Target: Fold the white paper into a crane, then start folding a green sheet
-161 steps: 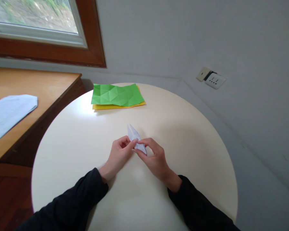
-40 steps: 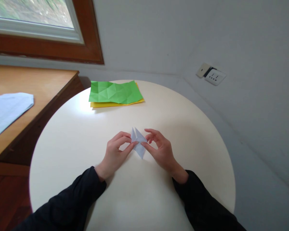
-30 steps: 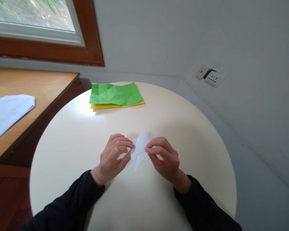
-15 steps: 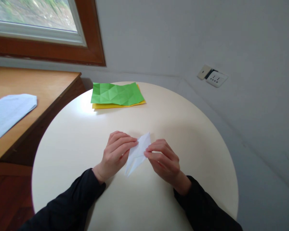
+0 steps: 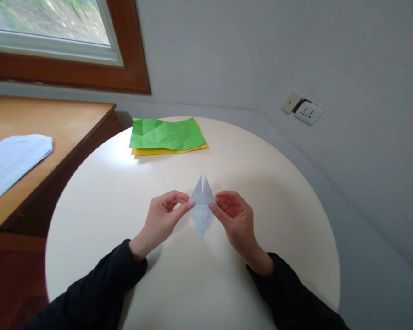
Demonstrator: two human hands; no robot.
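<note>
A small piece of folded white paper [image 5: 201, 215] is held between my two hands over the middle of the round table. It has a narrow diamond shape, with two split points at the far end and a single point toward me. My left hand [image 5: 165, 217] pinches its left corner, thumb on top and fingers behind. On the opposite corner, my right hand [image 5: 236, 214] grips in the same way with thumb and fingers. The paper's underside is hidden.
Creased green paper [image 5: 167, 134] lies over yellow paper [image 5: 146, 151] near the far edge of the round cream table [image 5: 192, 288]. To the left stands a wooden desk [image 5: 72, 117] bearing a pale cloth-like item [image 5: 17, 160]. A wall socket [image 5: 309, 112] is at the right.
The white paper has been turned so its split points now face away from me instead of toward me. Both hands have shifted their pinch to its side corners, thumbs on top.
</note>
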